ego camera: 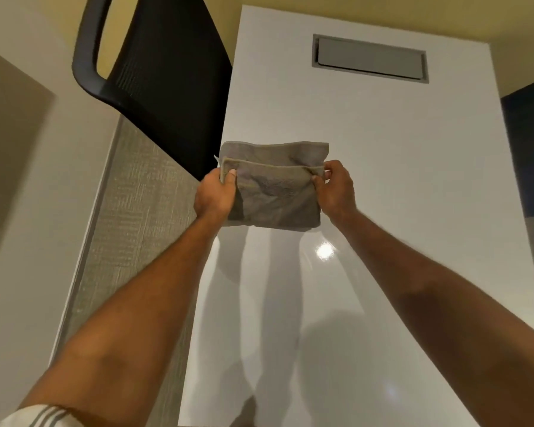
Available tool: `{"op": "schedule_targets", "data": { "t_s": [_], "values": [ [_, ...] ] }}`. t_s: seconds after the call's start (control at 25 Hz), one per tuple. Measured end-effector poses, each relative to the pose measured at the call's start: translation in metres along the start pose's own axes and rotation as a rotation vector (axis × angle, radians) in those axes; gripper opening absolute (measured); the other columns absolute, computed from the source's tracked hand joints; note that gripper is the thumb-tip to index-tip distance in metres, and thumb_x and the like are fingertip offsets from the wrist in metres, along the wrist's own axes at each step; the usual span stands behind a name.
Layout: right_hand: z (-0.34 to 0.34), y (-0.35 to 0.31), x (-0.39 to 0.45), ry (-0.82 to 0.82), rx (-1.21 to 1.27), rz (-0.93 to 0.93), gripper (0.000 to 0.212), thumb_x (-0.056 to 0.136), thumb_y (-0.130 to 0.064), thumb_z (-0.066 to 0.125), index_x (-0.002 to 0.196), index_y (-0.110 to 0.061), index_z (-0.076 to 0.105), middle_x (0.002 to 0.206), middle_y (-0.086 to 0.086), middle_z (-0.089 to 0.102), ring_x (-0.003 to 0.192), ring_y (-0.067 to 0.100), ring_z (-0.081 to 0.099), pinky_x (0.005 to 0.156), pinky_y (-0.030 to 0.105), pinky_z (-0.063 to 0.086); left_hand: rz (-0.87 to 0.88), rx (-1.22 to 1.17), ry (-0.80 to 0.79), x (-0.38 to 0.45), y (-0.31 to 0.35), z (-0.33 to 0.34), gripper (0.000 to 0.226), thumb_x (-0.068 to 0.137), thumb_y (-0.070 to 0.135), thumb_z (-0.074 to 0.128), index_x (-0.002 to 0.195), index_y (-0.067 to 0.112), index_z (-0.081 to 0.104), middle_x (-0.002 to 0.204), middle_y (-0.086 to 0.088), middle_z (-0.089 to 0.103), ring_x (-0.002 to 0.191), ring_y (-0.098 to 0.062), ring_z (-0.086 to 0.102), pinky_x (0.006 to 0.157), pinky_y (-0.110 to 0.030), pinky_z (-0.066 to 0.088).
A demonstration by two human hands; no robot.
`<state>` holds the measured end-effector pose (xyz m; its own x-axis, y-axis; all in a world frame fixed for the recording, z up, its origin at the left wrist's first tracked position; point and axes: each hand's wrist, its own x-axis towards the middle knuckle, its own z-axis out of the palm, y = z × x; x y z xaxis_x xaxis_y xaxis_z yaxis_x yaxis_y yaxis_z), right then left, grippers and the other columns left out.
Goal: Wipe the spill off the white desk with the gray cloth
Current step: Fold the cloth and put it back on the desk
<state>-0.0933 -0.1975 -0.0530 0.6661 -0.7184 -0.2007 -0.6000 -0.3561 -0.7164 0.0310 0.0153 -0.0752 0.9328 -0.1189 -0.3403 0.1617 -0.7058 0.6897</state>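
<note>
We see the glossy white desk (383, 180) filling center-right of frame, a rectangular gray hatch (370, 58) inset w/ its lid at top. Black mesh chair (167, 72) upper left, cut off. Gray cloth (275, 192), nubby terry, folded roughly square, mid-frame, touching the desk. Left hand (217, 192) & right hand (333, 188) pinch its top corners. Spill not discernible.

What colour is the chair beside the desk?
Black, with a mesh back and solid black frame; the chair shows best in the head view.
</note>
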Motion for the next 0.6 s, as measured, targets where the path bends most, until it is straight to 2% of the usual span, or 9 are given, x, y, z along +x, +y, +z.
{"op": "schedule_targets", "data": {
  "t_s": [0.04,0.12,0.16,0.28,0.4,0.48,0.6],
  "values": [
    [0.004,-0.004,0.012,-0.007,0.007,0.011,0.023,0.105,-0.017,0.058,0.126,-0.007,0.061,0.126,0.014,0.066,0.104,0.023,0.063,0.077,0.020,0.050,0.009,-0.004,0.008,0.012,0.003,0.001,0.041,0.105,0.049,0.052,0.122,0.014,0.067,0.118,-0.010,0.072,0.109,-0.032,0.068,0.087,-0.043,0.058],
    [0.014,-0.009,0.031,-0.027,0.052,0.056,0.028,0.105,-0.011,0.057,0.132,-0.006,0.059,0.131,0.015,0.064,0.114,0.027,0.064,0.091,0.034,0.059,0.037,-0.017,0.035,0.033,0.005,0.007,0.037,0.105,0.044,0.057,0.118,0.011,0.067,0.114,-0.008,0.071,0.106,-0.030,0.068,0.077,-0.038,0.053],
    [0.017,-0.009,0.038,-0.041,0.093,0.081,0.031,0.105,-0.008,0.056,0.136,-0.006,0.057,0.133,0.013,0.062,0.115,0.028,0.064,0.095,0.036,0.060,0.053,-0.026,0.041,0.041,0.004,0.010,0.034,0.105,0.040,0.059,0.120,0.011,0.067,0.116,-0.008,0.070,0.108,-0.029,0.068,0.077,-0.037,0.051],
    [0.025,-0.002,0.047,-0.047,0.077,0.057,0.041,0.103,0.002,0.047,0.143,-0.006,0.054,0.138,0.010,0.058,0.118,0.024,0.059,0.094,0.023,0.053,0.093,0.023,0.039,0.054,0.000,0.017,0.038,0.105,0.028,0.060,0.140,0.015,0.059,0.137,-0.011,0.061,0.125,-0.028,0.060,0.095,-0.040,0.053],
    [0.025,0.010,0.041,-0.059,-0.028,-0.003,0.043,0.102,0.002,0.045,0.144,-0.004,0.055,0.145,0.014,0.058,0.131,0.027,0.057,0.105,0.027,0.045,0.141,0.200,0.056,0.052,-0.007,0.023,0.048,0.104,0.028,0.060,0.149,0.017,0.051,0.154,-0.009,0.048,0.138,-0.030,0.049,0.111,-0.047,0.048],
    [0.021,0.022,0.030,-0.073,-0.034,-0.027,0.041,0.104,-0.003,0.048,0.144,-0.005,0.055,0.145,0.015,0.058,0.131,0.028,0.058,0.107,0.028,0.045,0.189,0.310,0.066,0.044,-0.008,0.025,0.049,0.103,0.029,0.061,0.149,0.017,0.050,0.160,-0.008,0.041,0.142,-0.032,0.045,0.112,-0.051,0.045],
    [0.002,0.041,0.014,-0.097,-0.098,-0.066,0.041,0.105,-0.012,0.055,0.146,-0.008,0.054,0.148,0.013,0.056,0.133,0.030,0.058,0.114,0.041,0.048,0.243,0.406,0.072,0.029,-0.004,0.027,0.050,0.102,0.030,0.061,0.149,0.016,0.050,0.166,-0.009,0.033,0.150,-0.032,0.036,0.117,-0.055,0.037]
  ]
}}
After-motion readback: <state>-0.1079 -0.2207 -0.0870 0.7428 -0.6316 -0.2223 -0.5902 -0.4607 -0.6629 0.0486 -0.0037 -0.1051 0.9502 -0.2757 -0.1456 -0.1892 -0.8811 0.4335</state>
